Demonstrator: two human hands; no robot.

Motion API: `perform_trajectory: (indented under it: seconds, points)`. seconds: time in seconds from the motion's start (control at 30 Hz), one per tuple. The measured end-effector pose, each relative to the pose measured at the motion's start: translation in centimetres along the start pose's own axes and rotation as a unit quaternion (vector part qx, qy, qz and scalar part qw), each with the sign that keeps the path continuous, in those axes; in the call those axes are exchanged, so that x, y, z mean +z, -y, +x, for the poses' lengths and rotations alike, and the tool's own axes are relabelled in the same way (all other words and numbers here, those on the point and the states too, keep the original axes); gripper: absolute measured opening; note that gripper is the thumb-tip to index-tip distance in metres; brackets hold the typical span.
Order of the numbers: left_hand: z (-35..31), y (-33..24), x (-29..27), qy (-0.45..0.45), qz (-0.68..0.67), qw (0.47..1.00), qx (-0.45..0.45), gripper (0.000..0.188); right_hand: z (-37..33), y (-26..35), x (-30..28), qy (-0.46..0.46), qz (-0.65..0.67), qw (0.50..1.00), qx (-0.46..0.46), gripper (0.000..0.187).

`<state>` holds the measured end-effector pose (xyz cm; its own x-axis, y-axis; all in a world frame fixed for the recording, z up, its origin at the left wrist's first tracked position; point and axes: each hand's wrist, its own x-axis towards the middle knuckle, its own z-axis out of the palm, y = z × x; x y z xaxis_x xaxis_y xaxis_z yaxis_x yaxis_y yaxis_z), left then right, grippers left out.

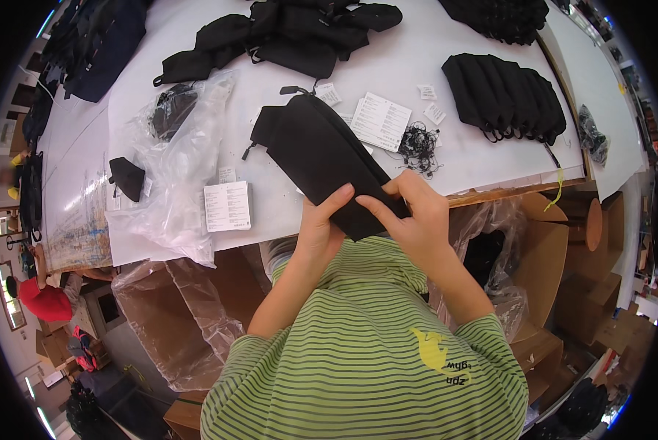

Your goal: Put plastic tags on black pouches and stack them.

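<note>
Both my hands grip a black fabric zip pouch (pixel 318 150), held tilted over the table's front edge with its zipper pulls at the far end. My left hand (pixel 321 227) pinches its near end from the left, thumb on top. On the right side, my right hand (pixel 417 216) closes round the same end, thumb pressed on the cloth and fingers partly hidden. Just beyond the pouch lie a stack of white printed cards (pixel 380 121) and a tangle of thin black loops (pixel 419 145). Another card stack (pixel 228 207) sits left of my left hand.
A heap of black pouches (pixel 285 33) covers the far middle; a neat row of them (pixel 501 99) lies at right. Clear plastic bags (pixel 178 169) spread at left beside a small black piece (pixel 127 178). Cardboard boxes (pixel 541 257) stand below the edge. A person in red (pixel 46 298) is far left.
</note>
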<state>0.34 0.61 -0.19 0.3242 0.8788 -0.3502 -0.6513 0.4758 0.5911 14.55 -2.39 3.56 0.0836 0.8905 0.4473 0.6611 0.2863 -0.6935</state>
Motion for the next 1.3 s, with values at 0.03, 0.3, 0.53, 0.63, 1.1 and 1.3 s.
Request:
perform_trajectory:
  seconds: [0.03, 0.3, 0.53, 0.63, 1.1, 1.3]
  points:
    - [0.1, 0.2, -0.3, 0.002, 0.004, 1.0, 0.001, 0.047, -0.6, 0.2, 0.2, 0.0, -0.009, 0.999, 0.033, 0.025]
    - [0.2, 0.0, 0.7, -0.075, -0.015, 0.997, -0.011, 0.048, -3.5, -2.1, 1.1, -0.053, 0.28, 0.926, 0.249, 0.029]
    - [0.7, -0.1, 0.3, -0.036, 0.002, 0.999, 0.038, 0.044, -3.5, -1.6, 2.9, -0.123, 0.439, 0.772, 0.444, 0.03]
    - [0.5, -0.7, 0.1, -0.012, 0.065, 0.998, -0.002, 0.044, -1.3, -3.8, 0.7, -0.016, 0.372, 0.893, 0.253, 0.03]
    - [-0.6, -0.7, 2.4, -0.013, 0.145, 0.986, -0.081, 0.04, 2.5, -3.6, -1.0, -0.125, 0.264, 0.953, 0.083, 0.01]
    - [1.5, -1.6, 1.2, -0.009, 0.02, 0.997, -0.08, 0.035, 0.4, -0.5, -0.9, -0.01, 0.23, 0.971, 0.058, 0.01]
